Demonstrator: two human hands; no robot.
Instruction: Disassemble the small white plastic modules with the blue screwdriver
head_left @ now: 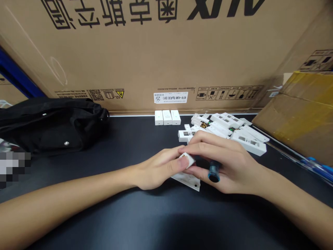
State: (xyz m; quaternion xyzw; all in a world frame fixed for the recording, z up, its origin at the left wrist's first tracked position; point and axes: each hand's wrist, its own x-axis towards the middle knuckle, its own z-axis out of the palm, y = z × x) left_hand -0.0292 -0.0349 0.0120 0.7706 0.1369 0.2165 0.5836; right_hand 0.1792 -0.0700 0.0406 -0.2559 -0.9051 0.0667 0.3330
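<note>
Fingers of left hand (158, 171) and right hand (234, 165) pinch a small white part (190, 160); the dark blue tool (214, 173) against the right palm could swing, knocking it loose.

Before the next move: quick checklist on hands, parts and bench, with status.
1. Small white piece steadied: ok, left hand's thumb on top, right hand's fingers against it.
2. Blue-handled tool in control: ok, tucked in right hand.
3. Tool tip engaged: cannot tell, hidden.
4. White plate lying flat: cannot tell, partly covered by the hands.
5. Loose white parts sorted: not ok, jumbled beyond the right hand.
6. Three white boxes in line: ok, side by side.
</note>
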